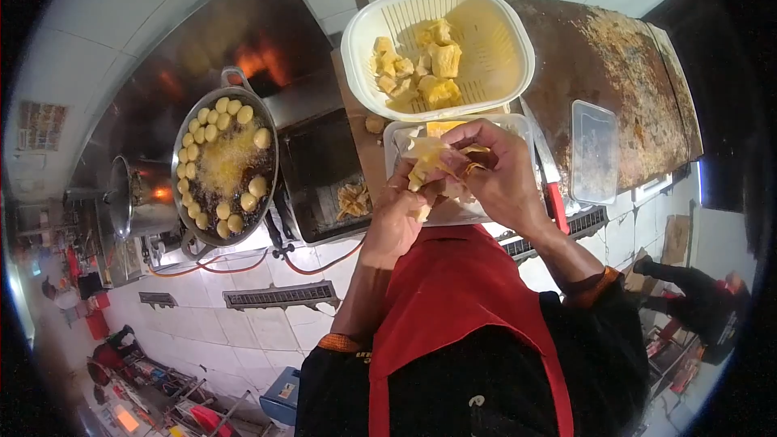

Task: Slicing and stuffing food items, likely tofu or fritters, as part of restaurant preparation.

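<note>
Both hands meet over a translucent plastic container (394, 145) in front of the red apron. Between them is a piece of torn, yellowish food (428, 161) with a pale inside; its exact kind cannot be told. My left hand (397, 218) grips it from the lower left, and my right hand (501, 176) pinches its right side with the fingertips. Just beyond stands a white plastic colander basket (355, 54) holding several yellow, fried-looking chunks (446, 60). What lies inside the container is partly hidden by the hands.
At left, a large pan (276, 164) of bubbling oil holds many round, pale yellow pieces (244, 114). A lidded pot (130, 194) stands beside it. A dark tray (315, 158) lies near the pan. A red-handled knife (555, 200) and a clear lid (593, 152) are at right. Other people are farther off.
</note>
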A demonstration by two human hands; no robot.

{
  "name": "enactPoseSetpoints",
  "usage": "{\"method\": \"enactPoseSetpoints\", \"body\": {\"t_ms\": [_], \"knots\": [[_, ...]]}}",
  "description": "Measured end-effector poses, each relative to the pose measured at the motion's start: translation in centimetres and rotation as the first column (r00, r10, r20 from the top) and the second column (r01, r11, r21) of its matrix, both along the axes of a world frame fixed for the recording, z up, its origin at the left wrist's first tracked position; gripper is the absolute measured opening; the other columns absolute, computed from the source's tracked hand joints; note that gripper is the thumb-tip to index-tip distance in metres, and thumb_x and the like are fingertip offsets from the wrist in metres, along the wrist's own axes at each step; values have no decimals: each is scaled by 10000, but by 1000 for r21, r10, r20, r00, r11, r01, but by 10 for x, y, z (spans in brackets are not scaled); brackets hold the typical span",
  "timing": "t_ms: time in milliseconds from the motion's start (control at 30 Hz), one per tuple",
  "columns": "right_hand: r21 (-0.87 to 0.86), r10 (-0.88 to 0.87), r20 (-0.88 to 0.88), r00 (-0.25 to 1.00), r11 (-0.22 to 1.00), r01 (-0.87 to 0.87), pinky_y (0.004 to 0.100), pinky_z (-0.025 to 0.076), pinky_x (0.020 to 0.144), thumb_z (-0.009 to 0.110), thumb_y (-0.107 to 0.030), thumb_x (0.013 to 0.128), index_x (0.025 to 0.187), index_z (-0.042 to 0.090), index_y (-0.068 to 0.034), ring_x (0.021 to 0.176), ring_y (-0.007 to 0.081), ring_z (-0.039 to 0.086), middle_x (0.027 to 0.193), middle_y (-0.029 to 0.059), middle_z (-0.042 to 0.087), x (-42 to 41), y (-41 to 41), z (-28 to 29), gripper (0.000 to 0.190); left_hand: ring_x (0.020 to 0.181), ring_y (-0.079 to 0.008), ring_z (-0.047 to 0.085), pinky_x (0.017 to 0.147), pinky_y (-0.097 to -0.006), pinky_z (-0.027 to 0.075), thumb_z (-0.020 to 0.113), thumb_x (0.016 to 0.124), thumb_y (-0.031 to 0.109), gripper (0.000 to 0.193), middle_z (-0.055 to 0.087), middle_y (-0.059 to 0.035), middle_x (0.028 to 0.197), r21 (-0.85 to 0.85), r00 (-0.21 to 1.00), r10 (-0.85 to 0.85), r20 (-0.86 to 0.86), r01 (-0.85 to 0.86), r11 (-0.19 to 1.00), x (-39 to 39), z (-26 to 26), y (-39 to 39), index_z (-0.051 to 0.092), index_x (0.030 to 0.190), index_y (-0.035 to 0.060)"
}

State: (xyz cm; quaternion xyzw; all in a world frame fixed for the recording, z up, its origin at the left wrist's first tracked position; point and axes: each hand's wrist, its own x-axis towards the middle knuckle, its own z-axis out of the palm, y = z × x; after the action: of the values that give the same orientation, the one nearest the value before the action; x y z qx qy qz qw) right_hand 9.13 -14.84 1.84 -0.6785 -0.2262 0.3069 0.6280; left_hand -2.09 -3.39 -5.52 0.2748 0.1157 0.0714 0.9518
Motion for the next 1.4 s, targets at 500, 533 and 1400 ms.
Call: {"method": "enactPoseSetpoints", "body": {"t_ms": [500,533,1400], "knots": [[-208,83,822,564,965,161,358,515,667,632,81,628,951,634,-12,807,299,638,943,123,626,-21,4,-6,336,966,-130,550,774,-282,490,630,858,57,492,483,-42,1146,-149,953,242,181,-217,965,19,-19,-30,356,1258,143],[-231,112,841,529,959,163,377,508,715,616,65,663,974,632,-12,846,324,628,954,141,626,-23,3,-2,321,945,-124,557,754,-280,492,623,868,63,466,505,-37,1113,-163,965,248,87,-232,959,21,-17,-32,365,1250,132],[-296,74,734,675,930,220,417,457,809,675,-37,755,1040,657,-75,879,313,595,898,108,646,16,-38,-28,289,825,-143,630,702,-289,525,612,906,159,254,635,-47,964,49,890,393,-231,-393,918,28,4,28,562,1118,29]]}}
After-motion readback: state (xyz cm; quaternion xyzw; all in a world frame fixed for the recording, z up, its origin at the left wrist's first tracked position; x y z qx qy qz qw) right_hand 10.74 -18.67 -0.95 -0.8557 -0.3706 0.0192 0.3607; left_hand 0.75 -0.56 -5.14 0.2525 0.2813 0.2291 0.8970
